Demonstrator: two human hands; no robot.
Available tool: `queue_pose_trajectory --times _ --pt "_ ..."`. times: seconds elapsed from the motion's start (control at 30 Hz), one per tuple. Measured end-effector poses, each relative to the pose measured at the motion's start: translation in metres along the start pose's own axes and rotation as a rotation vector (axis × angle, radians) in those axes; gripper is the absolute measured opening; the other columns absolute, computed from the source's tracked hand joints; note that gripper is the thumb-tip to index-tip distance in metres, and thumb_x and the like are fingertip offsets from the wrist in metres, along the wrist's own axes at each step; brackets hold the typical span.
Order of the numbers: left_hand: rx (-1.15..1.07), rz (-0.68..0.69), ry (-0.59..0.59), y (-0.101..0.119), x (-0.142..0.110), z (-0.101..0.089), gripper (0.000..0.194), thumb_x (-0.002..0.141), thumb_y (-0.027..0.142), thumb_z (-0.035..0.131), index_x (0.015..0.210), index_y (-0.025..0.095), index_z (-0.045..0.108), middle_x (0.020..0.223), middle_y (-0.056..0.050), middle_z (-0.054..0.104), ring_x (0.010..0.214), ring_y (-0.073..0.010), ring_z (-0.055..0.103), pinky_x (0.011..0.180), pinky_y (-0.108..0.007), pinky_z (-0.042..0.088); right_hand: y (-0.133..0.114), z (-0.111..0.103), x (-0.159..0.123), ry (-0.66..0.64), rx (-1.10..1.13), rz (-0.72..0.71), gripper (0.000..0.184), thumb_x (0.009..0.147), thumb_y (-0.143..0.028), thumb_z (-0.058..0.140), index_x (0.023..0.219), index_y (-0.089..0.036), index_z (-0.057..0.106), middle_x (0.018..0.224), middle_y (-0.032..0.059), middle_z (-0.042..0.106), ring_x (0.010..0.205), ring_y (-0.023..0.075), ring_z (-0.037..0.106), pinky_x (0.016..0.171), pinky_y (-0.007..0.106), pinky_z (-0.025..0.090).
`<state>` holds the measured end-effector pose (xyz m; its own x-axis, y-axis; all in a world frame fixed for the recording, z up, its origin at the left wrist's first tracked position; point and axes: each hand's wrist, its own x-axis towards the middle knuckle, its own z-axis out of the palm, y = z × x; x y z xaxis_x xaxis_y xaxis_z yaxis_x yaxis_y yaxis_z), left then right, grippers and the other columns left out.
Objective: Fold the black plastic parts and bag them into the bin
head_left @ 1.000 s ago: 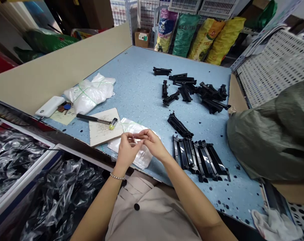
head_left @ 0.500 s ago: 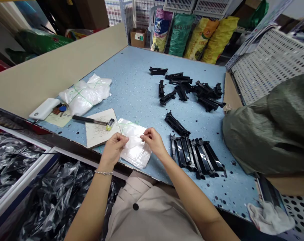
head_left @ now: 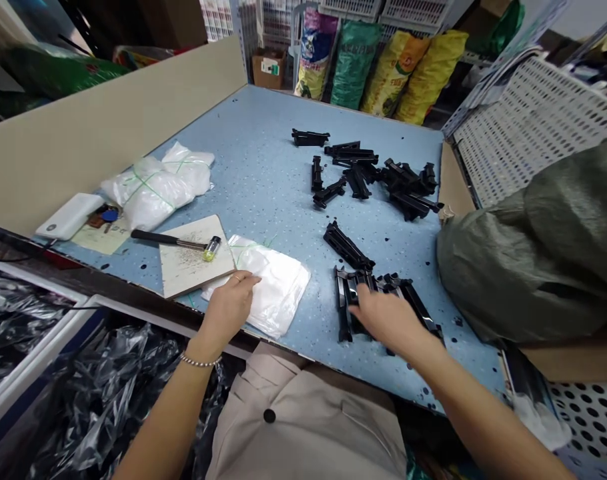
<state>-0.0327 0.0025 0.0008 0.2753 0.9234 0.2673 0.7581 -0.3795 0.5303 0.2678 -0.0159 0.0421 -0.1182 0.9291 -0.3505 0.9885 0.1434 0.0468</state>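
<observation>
My left hand point(head_left: 232, 305) is closed in a pinch on a clear plastic bag point(head_left: 209, 291), part of which shows left of the fingers. Beneath and beside it lies a stack of flat clear bags point(head_left: 283, 287) with a green tie. My right hand point(head_left: 386, 315) is over a row of long black plastic parts point(head_left: 343, 308), its thumb and forefinger apart at the parts near the left end. The hand covers the middle of the row, so contact is hard to make out. One more pair of black parts point(head_left: 348, 247) lies just behind the row.
A hammer point(head_left: 176, 241) rests on a white board point(head_left: 193, 270). Bundled plastic bags point(head_left: 153, 187) and a white power bank point(head_left: 69, 217) lie at left. Loose black parts point(head_left: 358, 170) are scattered farther back. A dark green sack point(head_left: 523, 247) bulges at the right edge.
My right hand has left the bags and moved right to the row of black parts. My left hand has shifted slightly left and down, with a bag in its fingers.
</observation>
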Motion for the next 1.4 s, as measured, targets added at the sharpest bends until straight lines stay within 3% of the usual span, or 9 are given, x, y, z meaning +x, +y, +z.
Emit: queue_pose_trajectory --times 0.17,0.5,0.57,0.67,0.8,1.0,1.1,1.27,1.4 --pt "-0.162 -0.078 -0.037 0.009 0.005 0.019 0.033 0.085 0.016 0.047 0.113 0.022 0.063 0.114 -0.007 0.061 0.072 -0.0149 0.063 0.08 -0.032 0.052 -0.022 0.036 -0.018 0.123 -0.131 0.012 0.044 0.09 -0.013 0.047 0.134 -0.016 0.046 0.109 0.0194 0.058 0.091 0.0286 0.063 0.063 0.032 0.048" --pt "-0.304 -0.166 -0.028 0.0 0.005 0.038 0.035 0.081 0.019 0.053 0.115 0.022 0.059 0.119 -0.008 0.052 0.063 -0.0091 0.054 0.07 -0.03 0.051 -0.014 0.039 -0.021 0.01 0.027 0.046 0.05 0.094 -0.021 0.044 0.143 -0.018 0.036 0.091 0.0152 0.063 0.074 0.0278 0.067 0.061 0.034 0.047" --pt "-0.34 -0.178 -0.005 0.002 0.005 0.039 0.03 0.081 0.02 0.054 0.11 0.022 0.062 0.116 -0.007 0.053 0.063 -0.0093 0.054 0.068 -0.028 0.051 -0.009 0.04 -0.024 0.017 0.256 0.046 0.053 0.092 -0.017 0.044 0.144 -0.02 0.035 0.088 0.0119 0.064 0.076 0.0259 0.067 0.066 0.035 0.048" --pt "-0.386 -0.186 0.022 0.003 0.007 0.04 0.029 0.081 0.022 0.055 0.109 0.021 0.064 0.113 -0.007 0.055 0.063 -0.0095 0.054 0.065 -0.027 0.05 -0.007 0.04 -0.026 -0.047 0.971 0.003 0.053 0.09 -0.025 0.05 0.141 -0.023 0.036 0.085 0.0047 0.064 0.075 0.0198 0.065 0.067 0.032 0.051" --pt "-0.431 -0.19 -0.012 -0.001 0.012 0.038 0.042 0.08 0.019 0.053 0.122 0.021 0.06 0.122 -0.01 0.056 0.065 -0.0103 0.057 0.066 -0.028 0.053 -0.038 0.052 -0.018 -0.511 1.888 -0.081 0.037 0.08 -0.032 0.067 0.113 -0.018 0.054 0.078 0.0026 0.064 0.059 0.0132 0.063 0.053 0.023 0.052" --pt "-0.155 -0.009 -0.034 0.004 -0.003 0.017 0.065 0.084 0.006 0.039 0.146 0.024 0.034 0.147 -0.012 0.041 0.123 -0.0224 0.053 0.102 -0.039 0.046 -0.077 0.073 0.006 -0.844 2.353 0.03 0.03 0.076 -0.027 0.076 0.092 -0.013 0.055 0.076 0.0064 0.065 0.054 0.0062 0.061 0.048 0.01 0.05" --pt "-0.129 0.141 -0.102 0.015 -0.015 -0.001 0.067 0.088 0.006 0.035 0.151 0.025 0.023 0.15 -0.011 0.037 0.138 -0.0235 0.038 0.11 -0.041 0.04 -0.076 0.065 0.009 -0.782 2.38 0.026 0.032 0.075 -0.024 0.078 0.095 -0.012 0.056 0.075 0.0073 0.065 0.057 0.0086 0.064 0.048 0.011 0.052" --pt "-0.172 0.192 -0.069 0.027 -0.029 -0.013 0.068 0.091 0.007 0.038 0.152 0.029 0.017 0.152 -0.011 0.034 0.139 -0.0237 0.037 0.112 -0.041 0.038 -0.084 0.053 0.004 -0.606 2.364 0.095 0.03 0.074 -0.026 0.076 0.093 -0.015 0.057 0.072 0.0042 0.066 0.052 0.0059 0.059 0.046 0.01 0.049" --pt "-0.279 0.306 -0.227 0.046 -0.036 0.002 0.073 0.088 0.003 0.035 0.152 0.028 0.014 0.152 -0.011 0.034 0.138 -0.0215 0.039 0.11 -0.038 0.04 -0.104 0.056 0.002 -0.155 2.039 0.054 0.018 0.076 -0.026 0.07 0.086 -0.019 0.056 0.07 -0.0011 0.062 0.058 0.0101 0.059 0.051 0.019 0.051"
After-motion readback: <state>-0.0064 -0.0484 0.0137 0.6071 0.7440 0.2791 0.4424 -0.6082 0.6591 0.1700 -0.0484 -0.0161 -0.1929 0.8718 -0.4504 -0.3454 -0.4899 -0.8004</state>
